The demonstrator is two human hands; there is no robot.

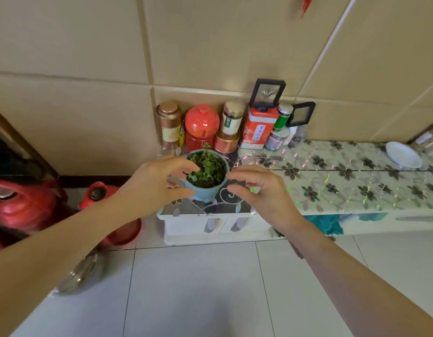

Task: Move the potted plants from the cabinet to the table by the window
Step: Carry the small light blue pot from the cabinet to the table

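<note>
**Both hands flank the potted plant on the cabinet top**

The potted plant, a small green plant in a light blue pot, stands upright on the patterned top of the white cabinet, near its left end. It sits directly between the two hands.

The left hand is at the left side of the pot. Its fingers are curved in a wide arc, with the upper fingers reaching over the rim and the thumb just beside the lower wall of the pot. Whether the fingertips actually touch the pot cannot be told.

The right hand is at the right side of the pot. Its fingers are likewise curved and spread, with the fingertips just beside the rim and a narrow gap visible at the thumb. Neither hand has closed round the pot.

Beyond the hands, against the wall, stands a row of containers: a copper tin, a red jar, a labelled jar and an orange tin. Well to the right of the right hand, a white plate lies on the cabinet top. Below the left forearm, a red kettle stands on the floor.
</note>
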